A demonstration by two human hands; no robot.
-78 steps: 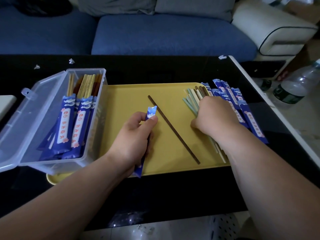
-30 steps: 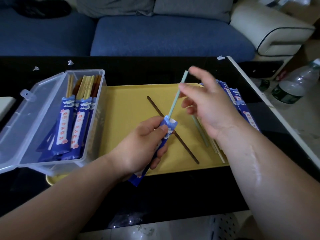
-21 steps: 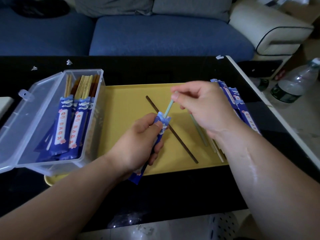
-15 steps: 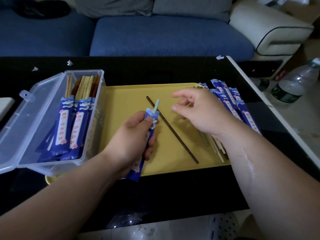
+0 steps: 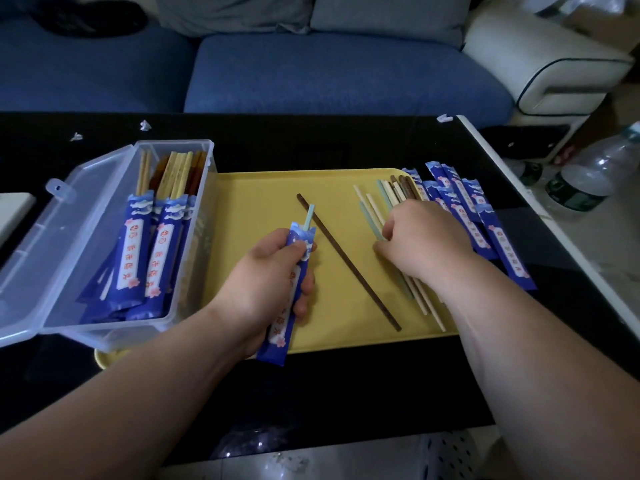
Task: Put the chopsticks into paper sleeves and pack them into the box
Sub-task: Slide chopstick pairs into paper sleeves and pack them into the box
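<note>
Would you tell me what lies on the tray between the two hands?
In the head view, one dark chopstick lies diagonally on the yellow tray there.

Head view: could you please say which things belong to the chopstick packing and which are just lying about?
Job: part-filled sleeve in the left hand, loose chopsticks, dark chopstick, empty sleeves, box, tray.
Lying about: water bottle, paper scraps, sofa.

A pale green chopstick (image 5: 309, 216) pokes from a blue paper sleeve (image 5: 277, 336); a dark brown chopstick (image 5: 349, 262) lies diagonally (alone) near loose chopsticks (image 5: 394, 192); the clear plastic box (image 5: 110, 336) is open.
</note>
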